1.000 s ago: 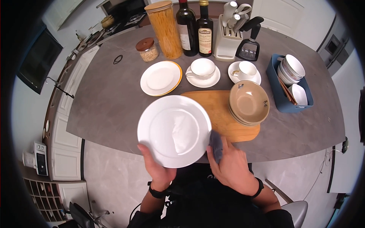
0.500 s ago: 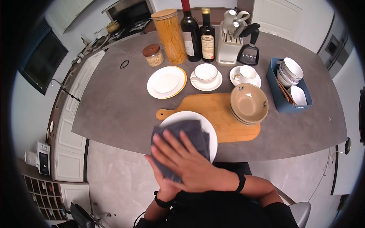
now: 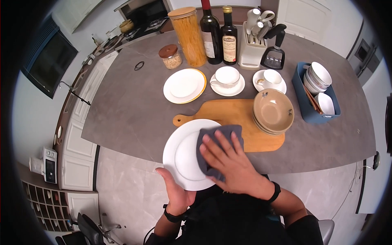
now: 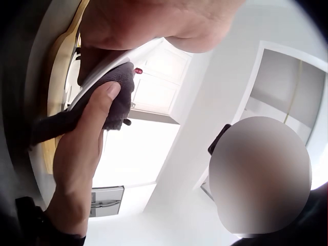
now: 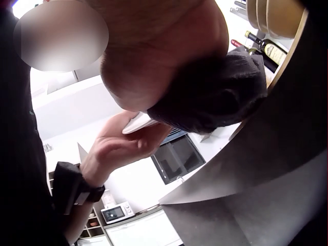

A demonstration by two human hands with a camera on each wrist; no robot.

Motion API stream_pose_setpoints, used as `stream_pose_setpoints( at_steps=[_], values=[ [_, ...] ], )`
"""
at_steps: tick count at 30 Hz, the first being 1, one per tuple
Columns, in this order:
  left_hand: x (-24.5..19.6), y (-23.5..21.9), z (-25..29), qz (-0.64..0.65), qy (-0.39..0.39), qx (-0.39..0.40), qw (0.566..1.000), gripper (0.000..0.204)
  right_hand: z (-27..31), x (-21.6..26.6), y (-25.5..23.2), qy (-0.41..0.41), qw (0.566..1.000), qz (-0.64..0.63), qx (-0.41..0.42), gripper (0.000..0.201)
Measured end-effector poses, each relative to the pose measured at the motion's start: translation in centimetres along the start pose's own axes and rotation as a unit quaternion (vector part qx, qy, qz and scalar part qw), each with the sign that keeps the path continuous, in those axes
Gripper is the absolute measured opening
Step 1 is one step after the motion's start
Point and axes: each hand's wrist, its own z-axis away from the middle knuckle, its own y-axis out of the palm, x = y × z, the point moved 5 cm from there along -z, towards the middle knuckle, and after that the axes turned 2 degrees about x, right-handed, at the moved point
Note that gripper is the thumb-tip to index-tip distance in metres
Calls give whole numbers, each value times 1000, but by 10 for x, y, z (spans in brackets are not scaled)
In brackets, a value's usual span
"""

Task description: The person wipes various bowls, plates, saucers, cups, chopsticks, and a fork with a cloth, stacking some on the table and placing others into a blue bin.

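Observation:
In the head view my left hand (image 3: 177, 195) holds a white plate (image 3: 181, 157) from its lower left, thumb along the rim and fingers underneath. The plate is raised in front of my body and overlaps the near edge of the cutting board. My right hand (image 3: 239, 169) lies with spread, straight fingers on a dark grey cloth (image 3: 207, 134), pressing it on the plate's right side. From the left wrist, the right thumb rests on the cloth (image 4: 122, 105), which hangs past the plate's edge. The right wrist view shows the cloth (image 5: 220, 102) bunched beneath that hand.
Stacked tan bowls (image 3: 272, 112) stand on the wooden cutting board (image 3: 222, 110). Behind are a yellow-rimmed plate (image 3: 183, 85), two cups on saucers, a pasta jar (image 3: 190, 41), bottles and a knife block (image 3: 249, 51). A blue bin (image 3: 306, 106) of bowls stands right.
The right hand came from beside the plate's right rim onto its face with the cloth, then slid across to the right side. The left hand keeps its hold; the plate is lower than before.

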Motion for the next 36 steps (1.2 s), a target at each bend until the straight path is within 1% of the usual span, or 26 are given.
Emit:
stream_pose_setpoints(
  at_steps=[4, 6, 9, 10, 12, 13, 14, 16, 17, 18, 19, 20, 21, 22, 24, 25, 26, 27, 28, 29, 30, 31, 32, 34, 35, 36],
  values=[
    [10, -3, 2, -48, -28, 46, 997, 92, -9, -9, -3, -3, 998, 20, -53, 81],
    [9, 5, 1, -76, -39, 90, 992, 95, -15, -4, -3, -10, 997, 26, -75, 80],
    [22, 5, 8, -62, -95, 96, 989, 95, -23, 21, -2, -109, 993, 12, -43, 79],
    [28, 3, 11, -62, -117, 102, 986, 95, -25, 25, -6, -112, 993, 10, -45, 79],
    [28, 9, 21, -48, -122, 107, 986, 94, -30, 33, -10, -158, 986, 50, -12, 80],
    [28, 5, 23, -50, -120, 109, 985, 94, -31, 32, -13, -170, 984, 8, -56, 81],
    [30, -1, 24, -70, -122, 119, 983, 90, -32, 30, -16, -171, 983, 10, -59, 81],
    [29, -7, 31, -91, -120, 132, 980, 86, -35, 15, -17, -83, 996, -29, 27, 75],
    [24, -12, 34, -135, -95, 111, 980, 81, -33, 12, -20, -84, 996, -27, 25, 75],
    [20, -16, 36, -179, -69, 89, 978, 76, -31, 0, -27, -2, 996, -88, -28, 61],
    [14, -21, 35, -164, -36, 67, 984, 73, -27, -12, -32, 80, 982, -150, -81, 48],
    [5, -24, 33, -166, 1, 41, 985, 75, -21, -25, -34, 162, 955, -211, -132, 37],
    [-5, -25, 27, -146, 28, 31, 988, 75, -15, -28, -31, 153, 942, -226, -194, 33],
    [-15, -23, 19, -125, 55, 20, 991, 75, -9, -30, -19, 152, 943, -227, -191, 33],
    [-33, -10, -1, -86, 94, -20, 992, 75, 6, -30, 1, 122, 919, -300, -224, 31],
    [-38, -9, -13, -64, 97, -35, 993, 73, 16, -28, 5, 120, 919, -302, -223, 31],
    [-42, -6, -24, -67, 98, -39, 992, 73, 27, -30, 18, 179, 887, -403, -138, 34],
    [-46, -2, -35, -70, 96, -34, 992, 73, 37, -32, 29, 234, 836, -494, -50, 38],
    [-48, 3, -45, -72, 93, -30, 993, 73, 44, -35, 23, 235, 834, -498, -48, 38],
    [-46, 8, -54, -73, 78, -27, 994, 69, 56, -41, 21, 277, 716, -638, -62, 41],
    [-43, 11, -62, -74, 76, -32, 994, 69, 68, -46, 19, 312, 573, -754, -76, 44],
    [-36, 13, -70, -85, 40, -27, 995, 69, 77, -48, 16, 318, 481, -813, -80, 48],
    [-27, 16, -77, -97, 5, -22, 995, 68, 81, -42, 2, 332, 411, -844, -94, 58],
    [-16, 24, -89, -92, -25, -21, 995, 66, 86, -37, -11, 321, 377, -865, -86, 61],
    [-8, 27, -95, -110, -61, -14, 992, 66, 92, -40, -11, 322, 375, -865, -89, 61],
    [1, 30, -101, -128, -99, -7, 987, 66, 99, -40, -12, 297, 354, -884, -70, 62]
  ],
)
